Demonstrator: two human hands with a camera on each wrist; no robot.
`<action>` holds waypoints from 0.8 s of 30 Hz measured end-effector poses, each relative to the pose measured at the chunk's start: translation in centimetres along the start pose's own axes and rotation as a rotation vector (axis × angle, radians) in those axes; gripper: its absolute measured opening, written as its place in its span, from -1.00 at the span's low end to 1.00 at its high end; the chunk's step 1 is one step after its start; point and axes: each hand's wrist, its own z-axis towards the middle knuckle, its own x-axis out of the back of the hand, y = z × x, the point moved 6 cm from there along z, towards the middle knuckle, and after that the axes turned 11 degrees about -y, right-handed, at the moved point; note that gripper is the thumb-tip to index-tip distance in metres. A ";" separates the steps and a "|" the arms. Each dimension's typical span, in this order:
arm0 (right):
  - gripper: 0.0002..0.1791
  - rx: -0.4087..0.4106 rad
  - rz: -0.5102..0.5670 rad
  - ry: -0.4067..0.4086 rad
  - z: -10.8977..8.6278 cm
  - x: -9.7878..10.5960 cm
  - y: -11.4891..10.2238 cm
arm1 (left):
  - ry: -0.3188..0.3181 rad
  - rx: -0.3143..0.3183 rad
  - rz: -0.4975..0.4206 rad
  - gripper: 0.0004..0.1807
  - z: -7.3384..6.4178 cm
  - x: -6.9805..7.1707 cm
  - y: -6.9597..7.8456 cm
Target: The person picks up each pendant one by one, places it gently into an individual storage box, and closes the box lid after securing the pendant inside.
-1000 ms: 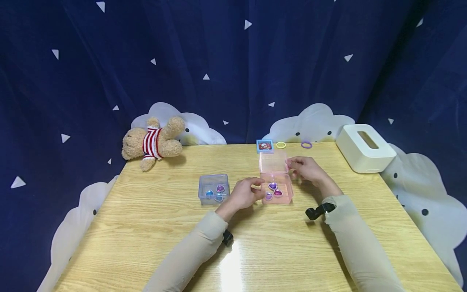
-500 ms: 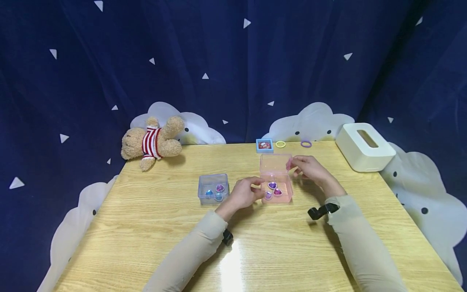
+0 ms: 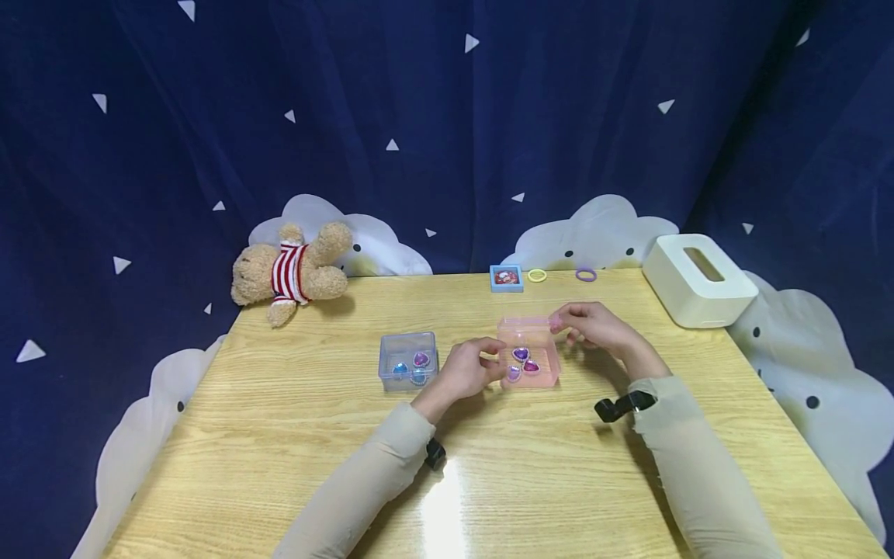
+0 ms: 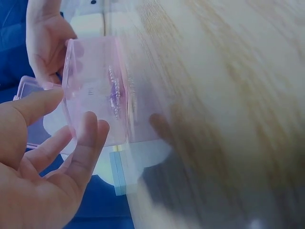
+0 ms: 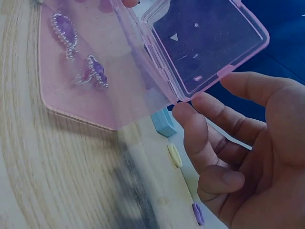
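Note:
A see-through pink hinged box [image 3: 548, 374] sits on the table, with several purple and magenta jewelled pieces [image 3: 521, 354] edged in silver beads inside. My left hand [image 3: 466, 369] touches its left wall with thumb and fingers. At the back, its lid [image 5: 205, 43] stands raised, nearly edge-on in the head view. My right hand [image 3: 597, 324] pinches the lid's right edge between thumb and forefinger, the other fingers curled below. To the left, a see-through blue box [image 3: 408, 343] holds several similar jewelled pieces [image 3: 421, 359] in blue and purple.
Along the back edge lie a small blue-framed picture [image 3: 506, 278], a yellow ring [image 3: 537, 276] and a purple ring [image 3: 586, 275]. A cream tissue box [image 3: 698, 287] stands back right. A teddy bear [image 3: 289, 272] in a striped shirt lies back left, before a dark blue curtain [image 3: 391, 93].
My right hand has swung the pink lid up and forward from leaning back to nearly edge-on in the head view. The left hand has stayed at the box's left wall.

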 end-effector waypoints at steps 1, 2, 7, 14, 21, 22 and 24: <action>-0.58 0.001 -0.004 -0.007 0.0 -0.1 0.0 | -0.002 0.003 -0.003 -0.53 0.0 0.0 0.0; -0.58 0.000 -0.004 -0.010 -0.1 -0.1 0.0 | -0.004 0.005 -0.005 -0.52 0.0 0.0 0.0; -0.60 0.000 -0.032 -0.017 -0.2 -0.4 -0.1 | -0.007 0.013 -0.008 -0.52 -0.1 0.0 0.0; -0.55 -0.018 -0.064 -0.025 -0.3 -0.7 0.3 | 0.005 0.013 0.009 -0.56 -0.1 0.1 0.1; -0.53 -0.024 -0.060 -0.024 -0.2 -0.8 0.7 | -0.004 0.058 -0.022 -0.47 -0.3 0.1 0.0; -0.54 -0.021 -0.059 -0.023 -0.3 -0.8 0.7 | -0.008 0.069 -0.033 -0.41 -0.3 0.1 -0.1; -0.57 -0.019 -0.063 -0.022 -0.3 -0.8 0.7 | -0.020 0.084 -0.050 -0.28 -0.3 0.0 -0.2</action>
